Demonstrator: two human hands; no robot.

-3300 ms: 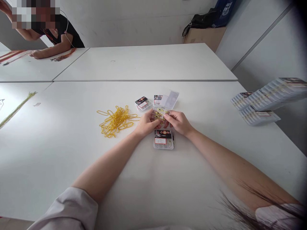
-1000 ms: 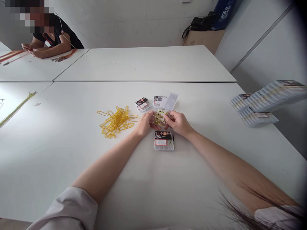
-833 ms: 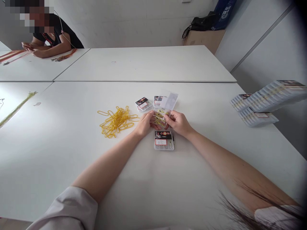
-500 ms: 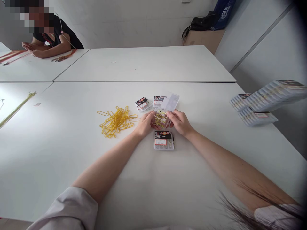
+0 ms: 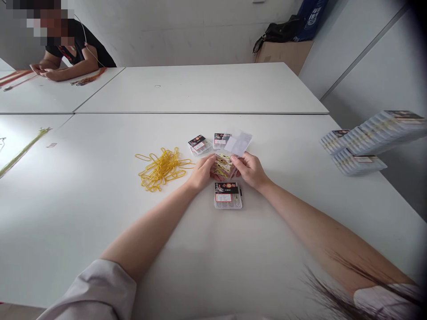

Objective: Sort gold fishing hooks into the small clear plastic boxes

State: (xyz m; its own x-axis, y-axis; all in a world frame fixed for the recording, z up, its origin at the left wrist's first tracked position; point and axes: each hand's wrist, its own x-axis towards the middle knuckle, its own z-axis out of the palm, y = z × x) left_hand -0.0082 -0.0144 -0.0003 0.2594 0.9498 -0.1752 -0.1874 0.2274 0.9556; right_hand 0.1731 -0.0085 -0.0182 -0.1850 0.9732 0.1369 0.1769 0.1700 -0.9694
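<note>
Between my two hands is a clear plastic box [image 5: 223,165] with its lid [image 5: 239,143] raised, and small yellow-green pieces lie in its compartments. My left hand [image 5: 203,172] grips the box's left side, thumb on top. On the right side, my right hand [image 5: 251,171] is closed around the edge near the lid. Just below the hands lies a closed box [image 5: 228,195] with a black and white label. Two more spots behind hold labelled boxes, one group at the left [image 5: 200,145] and a box [image 5: 220,140] partly hidden by the raised lid.
A heap of yellow elastic loops [image 5: 163,170] lies left of my hands. Stacked labelled boxes [image 5: 370,138] stand at the table's right edge. Yellow-green strands [image 5: 25,153] lie far left. Across the table sits a person [image 5: 80,53] with reddish strands in front.
The raised lid has shifted slightly to the right and tilted a little further back. Both hands keep their hold on the box in nearly the same place.
</note>
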